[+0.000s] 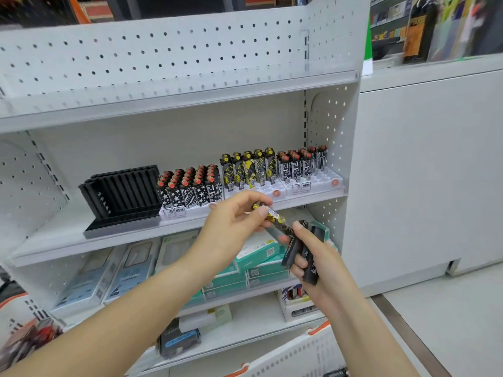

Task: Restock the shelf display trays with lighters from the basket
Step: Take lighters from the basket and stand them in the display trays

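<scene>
**In front of the middle shelf, a yellow-patterned lighter passes between two hands**

In front of the middle shelf (190,227), the left hand (234,224) pinches a yellow-and-black lighter (275,220) near its cap end, thumb over the top and fingers curled beneath. The right hand (313,257) touches the lighter's lower end with its fingertips and also grips two black lighters (302,254), which stick out between its curled fingers.

The matching yellow-patterned row stands in a clear display tray (275,190) just above the hands. To its right, the tray of red-capped lighters (313,183) shows open front slots. To its left is a fuller tray of star-patterned lighters (187,191), then a black ribbed tray (122,197) with nothing standing in it. The white basket (299,355) with orange trim sits low, below the hands.

A lighter like this is probably light and rigid, with a glossy printed wrap that could slip under a loose pinch. Holding it across the flat sides of the body, just below the cap, seems the sensible grip: it leaves the base free to drop upright into a slot and keeps fingers off the valve lever. The two spares held by the right hand look less secure and could slide out if the fingers relax.
</scene>
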The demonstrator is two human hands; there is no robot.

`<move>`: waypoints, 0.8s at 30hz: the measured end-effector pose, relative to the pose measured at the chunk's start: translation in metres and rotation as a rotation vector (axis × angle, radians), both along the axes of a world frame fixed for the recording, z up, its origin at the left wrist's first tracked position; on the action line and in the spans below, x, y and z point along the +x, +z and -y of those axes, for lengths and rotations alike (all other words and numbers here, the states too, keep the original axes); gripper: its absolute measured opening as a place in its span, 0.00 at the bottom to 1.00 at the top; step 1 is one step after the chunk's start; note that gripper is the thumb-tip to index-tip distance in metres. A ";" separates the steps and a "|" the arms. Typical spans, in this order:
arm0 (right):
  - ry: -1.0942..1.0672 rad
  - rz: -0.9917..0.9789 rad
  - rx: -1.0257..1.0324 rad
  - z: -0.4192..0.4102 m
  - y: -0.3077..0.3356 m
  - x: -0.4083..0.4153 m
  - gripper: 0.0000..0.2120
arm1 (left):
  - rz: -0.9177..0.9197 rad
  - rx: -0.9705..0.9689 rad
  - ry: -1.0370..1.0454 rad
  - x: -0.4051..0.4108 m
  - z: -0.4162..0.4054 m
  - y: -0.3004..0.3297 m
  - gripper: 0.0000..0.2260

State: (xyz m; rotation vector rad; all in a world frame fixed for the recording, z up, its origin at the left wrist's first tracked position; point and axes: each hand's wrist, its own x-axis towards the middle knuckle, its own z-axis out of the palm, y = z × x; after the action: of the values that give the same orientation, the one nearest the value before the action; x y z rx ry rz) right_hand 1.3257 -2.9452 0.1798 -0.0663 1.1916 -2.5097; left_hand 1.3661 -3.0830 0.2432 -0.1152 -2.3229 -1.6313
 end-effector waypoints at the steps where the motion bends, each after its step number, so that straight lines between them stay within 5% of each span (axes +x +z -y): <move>1: -0.016 -0.010 0.000 0.000 -0.001 0.000 0.06 | 0.016 -0.015 0.010 0.000 0.000 0.000 0.04; 7: -0.058 -0.069 0.037 -0.004 -0.003 0.000 0.10 | 0.037 0.048 0.150 -0.002 0.000 0.008 0.09; 14: -0.108 0.018 0.106 -0.020 -0.008 -0.010 0.12 | -0.212 -0.639 0.459 -0.038 0.048 0.064 0.12; 24: -0.041 0.008 0.170 -0.015 -0.010 -0.008 0.08 | -0.174 -0.768 0.494 -0.070 0.057 0.051 0.12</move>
State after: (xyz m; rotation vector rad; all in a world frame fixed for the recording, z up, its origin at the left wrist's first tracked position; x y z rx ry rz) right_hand 1.3181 -2.9301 0.1702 0.0119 1.4111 -2.4298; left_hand 1.2957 -3.1403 0.2943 0.1411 -2.4415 -0.4434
